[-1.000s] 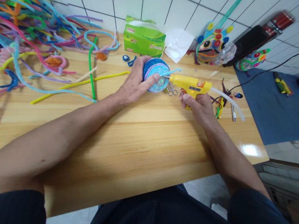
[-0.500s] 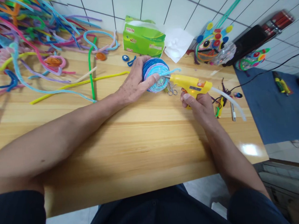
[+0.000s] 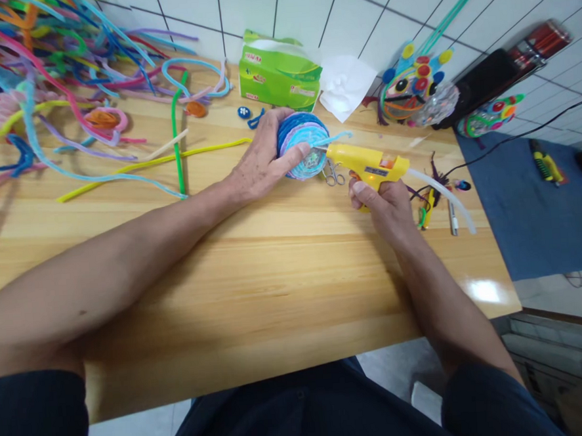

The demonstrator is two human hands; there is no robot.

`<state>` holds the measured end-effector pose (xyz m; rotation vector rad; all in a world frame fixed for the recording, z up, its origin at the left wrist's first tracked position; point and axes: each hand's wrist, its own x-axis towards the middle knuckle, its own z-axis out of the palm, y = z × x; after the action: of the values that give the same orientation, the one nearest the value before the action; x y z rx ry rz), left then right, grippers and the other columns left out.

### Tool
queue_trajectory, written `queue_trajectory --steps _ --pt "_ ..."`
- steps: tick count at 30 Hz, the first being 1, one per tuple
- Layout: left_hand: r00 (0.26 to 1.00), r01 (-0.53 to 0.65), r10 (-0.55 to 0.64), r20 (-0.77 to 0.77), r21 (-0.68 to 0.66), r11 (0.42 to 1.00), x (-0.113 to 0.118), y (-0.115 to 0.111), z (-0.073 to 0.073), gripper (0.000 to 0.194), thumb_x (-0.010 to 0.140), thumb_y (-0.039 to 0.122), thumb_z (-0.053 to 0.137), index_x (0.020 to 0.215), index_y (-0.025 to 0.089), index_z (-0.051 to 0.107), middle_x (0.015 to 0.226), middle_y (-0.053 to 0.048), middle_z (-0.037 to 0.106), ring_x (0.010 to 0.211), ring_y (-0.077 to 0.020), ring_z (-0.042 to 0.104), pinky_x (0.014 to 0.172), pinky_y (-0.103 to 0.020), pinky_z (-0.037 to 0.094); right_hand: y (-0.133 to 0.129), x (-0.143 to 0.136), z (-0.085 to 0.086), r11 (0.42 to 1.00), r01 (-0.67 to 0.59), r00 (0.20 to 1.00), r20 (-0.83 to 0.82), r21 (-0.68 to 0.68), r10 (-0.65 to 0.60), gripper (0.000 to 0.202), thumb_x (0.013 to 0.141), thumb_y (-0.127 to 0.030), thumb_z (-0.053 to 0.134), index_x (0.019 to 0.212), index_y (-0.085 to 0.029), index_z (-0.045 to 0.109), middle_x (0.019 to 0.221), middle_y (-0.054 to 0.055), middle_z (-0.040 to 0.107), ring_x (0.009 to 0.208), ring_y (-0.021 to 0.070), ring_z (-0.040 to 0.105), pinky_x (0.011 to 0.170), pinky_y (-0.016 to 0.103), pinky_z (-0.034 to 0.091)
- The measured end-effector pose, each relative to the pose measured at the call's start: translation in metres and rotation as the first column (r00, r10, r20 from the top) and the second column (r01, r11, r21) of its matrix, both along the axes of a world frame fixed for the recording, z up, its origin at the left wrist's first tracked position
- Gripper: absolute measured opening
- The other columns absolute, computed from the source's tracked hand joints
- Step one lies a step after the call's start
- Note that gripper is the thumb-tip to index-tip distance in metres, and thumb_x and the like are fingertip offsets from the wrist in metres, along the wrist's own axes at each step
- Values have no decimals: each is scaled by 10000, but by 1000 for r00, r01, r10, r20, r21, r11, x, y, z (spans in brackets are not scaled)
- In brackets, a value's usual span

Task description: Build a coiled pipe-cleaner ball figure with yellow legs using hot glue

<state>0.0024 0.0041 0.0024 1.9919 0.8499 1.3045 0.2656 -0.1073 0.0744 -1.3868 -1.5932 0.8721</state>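
My left hand [image 3: 265, 159] grips a round object wound in blue and lilac pipe cleaner [image 3: 312, 164], its thumb lying on the pale blue face. A loose light blue end [image 3: 340, 137] sticks out to the right of it. In my right hand [image 3: 383, 202] is a yellow glue gun [image 3: 366, 159], a finger at its trigger. The metal nozzle points left and meets the round object near my left thumb; whether it touches is hard to tell. A clear glue stick [image 3: 450, 195] trails from the gun's back. Small scissors [image 3: 334, 174] lie just below the nozzle.
Many coloured pipe cleaners [image 3: 65, 74] cover the table's left. Behind my hands are a green tissue pack [image 3: 279, 74] and white tissue [image 3: 345, 86]. Decorated pieces [image 3: 406, 89], a dark and red flask [image 3: 499, 70], a black cord [image 3: 503, 144] and a cutter [image 3: 453, 218] are at the right.
The glue gun and my right hand have shifted slightly left, bringing the nozzle nearer my left thumb. My left hand and the round object have stayed nearly still.
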Motion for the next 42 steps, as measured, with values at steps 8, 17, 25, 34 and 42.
queue_trajectory --steps 8,17,25,34,42 --pt "1000 3 -3 -8 -7 1000 0 0 1 829 991 915 628 1507 275 517 1582 -178 607 1475 -417 614 1310 -621 497 -1 5 -2 1000 28 999 -18 -13 -28 378 916 -638 826 943 -277 718 735 -26 629 663 162 530 614 328 484" --pt "1000 3 -3 1 1 1000 1 1 -1 802 996 906 629 1496 288 521 1581 -167 617 1467 -401 619 1303 -594 505 0 6 -2 999 24 1000 12 -25 -23 401 910 -675 814 936 -294 695 747 -20 618 678 183 527 644 360 493" --pt "1000 5 -5 3 -8 1000 0 0 -1 822 989 910 645 1508 286 517 1598 -167 608 1487 -409 606 1308 -605 494 -1 10 -4 997 45 999 -26 -57 -46 415 870 -688 842 898 -295 712 724 -22 635 653 176 524 641 355 485" --pt "999 -5 5 -34 -8 1000 1 -1 0 885 992 953 599 1527 264 452 1601 -117 598 1466 -395 582 1291 -669 491 15 32 4 989 120 968 -233 82 -98 336 887 -587 814 969 -278 711 1054 31 767 658 151 591 657 357 520" --pt "1000 22 -22 10 40 999 0 5 -10 782 1006 889 654 1544 351 471 1575 -91 605 1461 -400 600 1277 -687 511 102 85 -40 897 439 896 47 49 -441 279 854 -492 780 967 -265 662 861 -9 718 719 169 634 635 305 535"
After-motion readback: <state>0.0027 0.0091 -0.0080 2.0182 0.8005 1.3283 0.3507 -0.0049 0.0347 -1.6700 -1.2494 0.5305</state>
